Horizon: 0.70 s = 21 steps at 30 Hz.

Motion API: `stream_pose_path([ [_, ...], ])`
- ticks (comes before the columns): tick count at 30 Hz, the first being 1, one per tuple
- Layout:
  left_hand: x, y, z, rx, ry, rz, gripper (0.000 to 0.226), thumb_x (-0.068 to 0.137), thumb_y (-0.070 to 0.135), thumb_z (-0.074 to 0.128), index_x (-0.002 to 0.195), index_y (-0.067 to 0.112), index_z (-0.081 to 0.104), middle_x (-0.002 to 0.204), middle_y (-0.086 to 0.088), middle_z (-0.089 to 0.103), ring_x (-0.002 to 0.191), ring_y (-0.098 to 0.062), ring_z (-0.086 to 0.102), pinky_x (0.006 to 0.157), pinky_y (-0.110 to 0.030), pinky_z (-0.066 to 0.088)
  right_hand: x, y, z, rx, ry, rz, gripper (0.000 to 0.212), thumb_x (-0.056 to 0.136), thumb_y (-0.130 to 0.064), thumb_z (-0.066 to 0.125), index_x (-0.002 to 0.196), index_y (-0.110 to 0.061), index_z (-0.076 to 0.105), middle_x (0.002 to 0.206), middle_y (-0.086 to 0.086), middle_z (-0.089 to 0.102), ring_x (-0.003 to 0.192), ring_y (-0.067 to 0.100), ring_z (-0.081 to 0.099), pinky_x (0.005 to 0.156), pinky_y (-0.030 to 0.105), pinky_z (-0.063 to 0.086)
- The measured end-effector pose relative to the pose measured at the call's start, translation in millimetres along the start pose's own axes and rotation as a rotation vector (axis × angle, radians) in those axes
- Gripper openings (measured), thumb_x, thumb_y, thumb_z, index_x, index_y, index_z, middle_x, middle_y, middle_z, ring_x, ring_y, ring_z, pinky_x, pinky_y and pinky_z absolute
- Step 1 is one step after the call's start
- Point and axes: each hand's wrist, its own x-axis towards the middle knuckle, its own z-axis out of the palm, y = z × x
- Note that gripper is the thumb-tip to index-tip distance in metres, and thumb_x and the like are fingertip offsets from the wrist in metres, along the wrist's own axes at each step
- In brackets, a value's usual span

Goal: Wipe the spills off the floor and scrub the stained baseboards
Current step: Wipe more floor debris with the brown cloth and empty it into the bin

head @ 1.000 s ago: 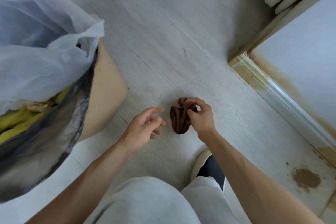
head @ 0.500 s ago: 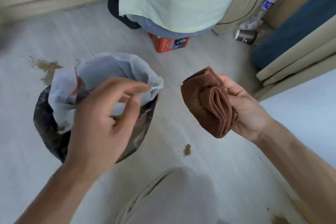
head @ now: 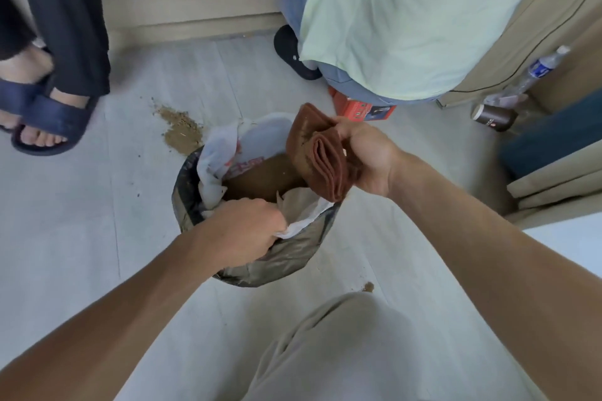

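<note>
Brown cloth [head: 321, 159], folded into a thick wad, sits pinched in my right hand [head: 365, 156] directly above the trash bin [head: 280, 257]. My left hand [head: 242, 231] grips the white plastic bag [head: 221, 153] at the bin's near rim. Sandy spill [head: 180, 130] lies on the floor [head: 65, 221] just beyond the bin.

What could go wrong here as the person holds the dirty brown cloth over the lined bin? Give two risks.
1. The right hand holds the brown cloth partly past the bin rim, so shaken dirt may land on the floor.
2. The left hand grips only the white bag; tugging could tip the bin toward the powder spill.
</note>
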Motion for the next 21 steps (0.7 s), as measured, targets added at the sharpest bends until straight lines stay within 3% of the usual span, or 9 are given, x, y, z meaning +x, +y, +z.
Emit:
stream_pose_path([
  [4,-8,7,1,-0.006,0.122,0.12,0.019,0.1,0.021,0.045,0.084,0.021,0.053,0.088,0.007,0.051,0.085,-0.021,0.058,0.07,-0.041,0.054,15,11,13,0.038,0.013,0.127,0.043,0.089,-0.039,0.056,0.115,-0.008,0.07,0.103,0.014,0.07,0.092,0.029,0.068,0.091,0.043,0.057],
  [8,-14,6,-3,-0.157,0.202,0.258,0.027,0.094,0.016,0.051,0.075,0.027,0.034,0.074,0.008,0.041,0.071,-0.011,0.044,0.054,-0.038,0.041,17,18,23,-0.126,-0.045,0.14,0.018,0.087,-0.019,0.057,0.089,-0.007,0.07,0.086,0.013,0.069,0.073,0.025,0.066,0.078,0.037,0.056],
  [10,-18,-2,-10,-0.35,0.155,0.286,0.036,0.096,0.013,0.053,0.071,0.036,0.043,0.075,0.013,0.048,0.073,-0.007,0.05,0.06,-0.032,0.041,19,20,22,-0.136,-0.026,0.124,0.015,0.084,-0.01,0.052,0.09,-0.006,0.066,0.082,0.013,0.064,0.068,0.023,0.064,0.071,0.033,0.056],
  [11,-20,-7,-16,-0.496,0.166,0.245,0.04,0.098,0.01,0.054,0.079,0.046,0.056,0.082,0.019,0.057,0.08,-0.001,0.057,0.067,-0.024,0.045,20,21,20,-0.128,-0.017,0.109,0.02,0.081,-0.006,0.051,0.095,-0.005,0.065,0.082,0.013,0.062,0.067,0.022,0.064,0.068,0.032,0.056],
  [13,-19,-20,-25,-0.71,0.322,0.084,0.044,0.1,0.003,0.05,0.109,0.039,0.074,0.101,0.029,0.067,0.098,0.009,0.064,0.083,-0.011,0.049,23,24,14,-0.134,-0.008,0.089,0.045,0.075,-0.001,0.047,0.116,0.002,0.065,0.088,0.014,0.06,0.073,0.025,0.062,0.07,0.033,0.055],
  [16,0,-22,-29,-0.737,0.656,-0.105,0.048,0.101,0.0,0.042,0.134,0.027,0.065,0.124,0.021,0.066,0.115,0.006,0.061,0.104,-0.022,0.049,27,31,10,-0.172,0.017,0.059,0.052,0.078,0.01,0.036,0.118,0.001,0.069,0.095,0.019,0.064,0.086,0.032,0.063,0.08,0.039,0.055],
  [17,7,-16,-24,-0.702,0.624,-0.08,0.053,0.102,0.001,0.042,0.148,0.024,0.053,0.141,0.014,0.058,0.128,0.002,0.053,0.112,-0.023,0.041,27,32,9,-0.182,0.028,0.035,0.053,0.079,0.014,0.034,0.112,-0.004,0.072,0.096,0.02,0.068,0.087,0.032,0.065,0.082,0.041,0.057],
  [19,21,-12,-4,-0.535,0.334,-0.013,0.061,0.104,0.006,0.04,0.162,0.023,0.03,0.166,0.006,0.031,0.145,-0.004,0.035,0.119,-0.025,0.03,26,32,9,-0.199,0.042,-0.011,0.056,0.079,0.018,0.032,0.106,-0.008,0.074,0.101,0.022,0.071,0.088,0.032,0.068,0.087,0.042,0.058],
  [21,24,-23,7,-0.311,0.144,-0.104,0.044,0.104,0.012,0.04,0.147,0.02,0.051,0.159,-0.008,0.044,0.132,-0.02,0.052,0.11,-0.04,0.046,26,33,6,-0.268,0.044,-0.013,0.058,0.081,0.018,0.032,0.11,-0.009,0.074,0.106,0.021,0.073,0.09,0.03,0.071,0.086,0.039,0.061],
])
